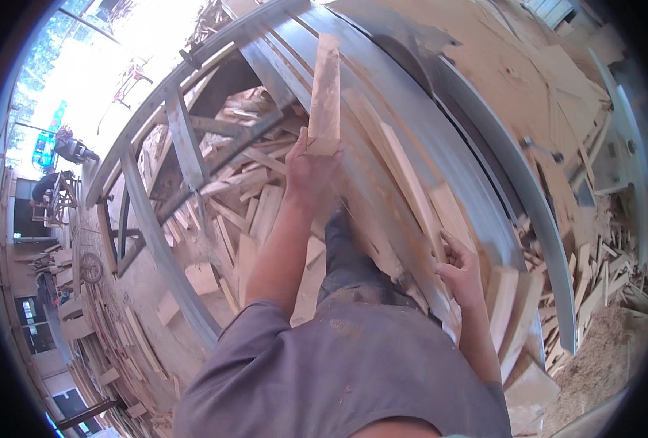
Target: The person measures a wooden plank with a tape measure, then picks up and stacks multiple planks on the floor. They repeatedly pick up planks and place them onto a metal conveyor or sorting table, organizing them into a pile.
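Note:
My left hand (311,164) is closed round the near end of a short, squared wooden board (324,95), which points away from me over the metal machine table (455,171). A long, thin wooden strip (410,179) lies along the table to the right of that board. At the near end of the strip is my right hand (461,270), its fingers curled and its thumb against the wood. Its grip there looks light, and the palm side is partly hidden.
A metal frame with crossbars (185,139) stands at the left, with a heap of wood offcuts (265,208) beneath and beside it. A curved metal rail (535,197) runs along the right. More boards (517,306) stand near my right forearm, and sawdust (594,372) covers the ground beyond.

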`<state>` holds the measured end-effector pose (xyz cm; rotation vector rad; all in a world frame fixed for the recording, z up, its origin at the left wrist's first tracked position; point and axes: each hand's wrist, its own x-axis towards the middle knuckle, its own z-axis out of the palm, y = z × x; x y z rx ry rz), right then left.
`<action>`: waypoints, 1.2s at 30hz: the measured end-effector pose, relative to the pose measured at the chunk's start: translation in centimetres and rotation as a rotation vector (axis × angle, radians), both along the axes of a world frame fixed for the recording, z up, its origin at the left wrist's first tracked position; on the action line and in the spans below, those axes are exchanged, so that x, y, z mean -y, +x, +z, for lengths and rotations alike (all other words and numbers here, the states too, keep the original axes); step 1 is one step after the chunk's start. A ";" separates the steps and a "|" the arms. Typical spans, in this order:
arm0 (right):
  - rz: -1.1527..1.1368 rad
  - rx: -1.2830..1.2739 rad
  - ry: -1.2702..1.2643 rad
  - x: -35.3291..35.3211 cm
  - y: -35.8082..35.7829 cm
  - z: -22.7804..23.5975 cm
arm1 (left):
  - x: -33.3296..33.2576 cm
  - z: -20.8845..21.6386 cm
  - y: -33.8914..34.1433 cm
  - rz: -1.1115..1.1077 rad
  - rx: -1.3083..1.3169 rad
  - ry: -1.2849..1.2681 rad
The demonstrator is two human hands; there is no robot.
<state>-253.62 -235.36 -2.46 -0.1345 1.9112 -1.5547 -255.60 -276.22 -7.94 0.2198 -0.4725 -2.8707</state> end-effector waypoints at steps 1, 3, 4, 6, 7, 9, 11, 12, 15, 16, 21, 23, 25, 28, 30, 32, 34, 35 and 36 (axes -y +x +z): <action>-0.068 0.216 -0.133 -2.5 1.2 1.7 | -3.0 0.3 1.0 0.016 -0.047 -0.026; -0.082 0.197 -0.281 -7.3 5.5 3.6 | -8.2 0.9 3.0 0.013 -0.067 0.043; -0.104 0.172 -0.345 -9.7 7.5 4.8 | -11.1 1.0 3.1 -0.005 -0.088 0.090; -0.164 0.197 -0.325 -13.3 9.9 6.8 | -16.0 0.7 4.4 -0.018 -0.123 0.138; -0.191 0.224 -0.310 -14.9 10.6 7.3 | -18.1 0.8 5.0 -0.026 -0.137 0.157; -0.234 0.275 -0.335 -18.3 11.3 8.1 | -22.4 0.8 5.4 -0.002 0.003 0.224; -0.361 0.258 -0.330 -20.3 11.7 9.4 | -26.3 1.5 5.3 -0.018 0.075 0.187; -0.425 0.248 -0.327 -21.4 11.7 9.8 | -28.0 1.9 5.1 -0.039 0.076 0.122; -0.458 0.202 -0.303 -25.6 11.6 8.6 | -32.3 3.1 3.3 -0.077 0.108 -0.087; -0.451 0.194 -0.308 -26.8 11.1 8.2 | -33.3 3.3 2.4 -0.075 0.120 -0.170; -0.418 0.149 -0.206 -31.0 9.9 9.0 | -39.9 2.9 -2.5 -0.102 0.333 -0.464; -0.404 0.129 -0.173 -32.4 9.6 9.0 | -42.5 2.7 -4.8 -0.110 0.401 -0.542; -0.417 0.132 -0.124 -33.2 9.5 9.5 | -45.3 2.4 -7.0 -0.117 0.499 -0.620; -0.411 0.121 -0.041 -34.2 9.5 10.1 | -47.8 -0.9 -10.4 -0.042 0.556 -0.790; -0.397 0.112 -0.017 -36.0 10.0 9.8 | -48.2 2.2 -10.7 -0.087 0.573 -0.798; -0.366 0.147 0.036 -37.3 10.2 9.8 | -47.9 -0.3 -11.7 0.012 0.566 -0.954; -0.379 0.153 0.065 -38.0 10.3 9.3 | -46.6 -0.8 -11.7 -0.104 0.690 -1.164; -0.384 0.152 0.074 -38.1 10.3 9.1 | -46.0 -0.7 -11.8 -0.160 0.746 -1.274; -0.396 0.143 0.094 -38.2 10.2 9.1 | -46.4 -1.1 -11.8 -0.085 0.721 -1.433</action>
